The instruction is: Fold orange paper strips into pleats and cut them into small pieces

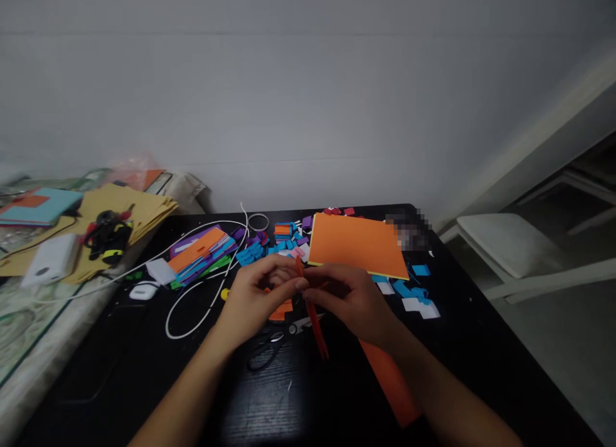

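Note:
Between my two hands is a narrow folded strip of orange paper (315,325), its lower end hanging toward me over the table. My left hand (262,290) pinches it near the upper part with thumb and fingers. My right hand (349,296) grips the same strip from the other side, fingertips close to the left thumb. Below the hands lie black-handled scissors (269,354), blades pointing right. Small orange paper pieces (280,311) rest behind my left hand, partly hidden. A longer orange paper strip (389,383) lies under my right forearm.
Orange sheets (359,242) lie beyond my right hand, with blue and white scraps (418,299) beside them. A white cable (180,335) loops at left near stacked coloured paper (202,251) and a white earbud case (143,291). A white chair (505,242) stands right of the black table (260,408).

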Available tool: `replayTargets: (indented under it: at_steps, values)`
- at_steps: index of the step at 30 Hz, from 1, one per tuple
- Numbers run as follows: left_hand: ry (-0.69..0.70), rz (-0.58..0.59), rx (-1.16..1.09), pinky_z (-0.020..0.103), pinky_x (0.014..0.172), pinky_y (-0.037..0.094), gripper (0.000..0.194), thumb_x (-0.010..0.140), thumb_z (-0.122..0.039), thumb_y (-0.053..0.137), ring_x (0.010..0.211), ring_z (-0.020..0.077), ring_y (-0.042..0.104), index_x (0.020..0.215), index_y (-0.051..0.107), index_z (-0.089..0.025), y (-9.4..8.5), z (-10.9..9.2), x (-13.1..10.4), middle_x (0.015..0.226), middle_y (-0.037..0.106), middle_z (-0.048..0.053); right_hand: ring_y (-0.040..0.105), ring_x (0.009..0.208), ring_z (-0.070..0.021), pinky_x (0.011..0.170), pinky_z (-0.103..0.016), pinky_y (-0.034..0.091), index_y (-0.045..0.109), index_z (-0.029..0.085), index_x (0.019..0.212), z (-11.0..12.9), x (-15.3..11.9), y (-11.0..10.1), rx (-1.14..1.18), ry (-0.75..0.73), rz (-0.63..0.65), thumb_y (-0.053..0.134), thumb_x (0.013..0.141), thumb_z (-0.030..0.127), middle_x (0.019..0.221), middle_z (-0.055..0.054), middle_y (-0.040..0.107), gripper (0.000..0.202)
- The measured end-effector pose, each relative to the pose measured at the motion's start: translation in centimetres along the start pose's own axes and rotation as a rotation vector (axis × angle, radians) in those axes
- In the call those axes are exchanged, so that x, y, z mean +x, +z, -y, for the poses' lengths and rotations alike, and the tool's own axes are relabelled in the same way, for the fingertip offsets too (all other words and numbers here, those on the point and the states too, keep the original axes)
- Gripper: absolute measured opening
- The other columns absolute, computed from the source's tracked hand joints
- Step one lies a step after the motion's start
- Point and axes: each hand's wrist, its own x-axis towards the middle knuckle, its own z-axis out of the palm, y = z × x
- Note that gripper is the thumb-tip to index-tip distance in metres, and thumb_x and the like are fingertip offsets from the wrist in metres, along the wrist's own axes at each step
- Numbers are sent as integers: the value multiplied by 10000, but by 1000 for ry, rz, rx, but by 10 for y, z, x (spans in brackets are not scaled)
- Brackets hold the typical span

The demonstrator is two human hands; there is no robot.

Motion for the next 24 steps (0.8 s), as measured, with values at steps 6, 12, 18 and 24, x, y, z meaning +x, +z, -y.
replayTargets:
  at_steps: [6, 12, 18, 24]
  values:
    - [-90, 12, -66, 232, 617, 553, 166, 883, -334, 813, 630, 134, 666, 956, 792, -188, -3, 0, 1, 710, 729, 2, 806, 1026, -233, 928, -392, 649, 835, 252, 1124, 0, 2, -6, 7, -5, 37, 755, 972, 338, 1103, -53, 848, 192]
    - [-133, 15, -85, 245, 600, 470, 223, 867, -389, 828, 612, 130, 569, 876, 760, -177, 4, -2, 0, 695, 651, -9, 820, 941, -213, 873, -389, 677, 671, 249, 1107, -6, 2, -1, 60, -1, -92, 834, 869, 315, 1015, -34, 833, 296]
    - [-124, -4, -41, 289, 683, 476, 293, 838, -458, 852, 759, 180, 604, 862, 780, -175, 8, 0, 0, 864, 690, 44, 787, 871, -187, 833, -349, 635, 642, 243, 1147, -13, 1, 3, 26, -33, -120, 871, 830, 249, 947, -4, 814, 391]
    - [-149, -154, -100, 265, 623, 400, 238, 806, -402, 875, 671, 134, 517, 800, 779, -184, 3, 3, 0, 769, 653, 5, 713, 890, -190, 784, -324, 547, 787, 222, 1021, -23, 3, 5, -277, -24, 35, 798, 895, 164, 999, -23, 776, 139]
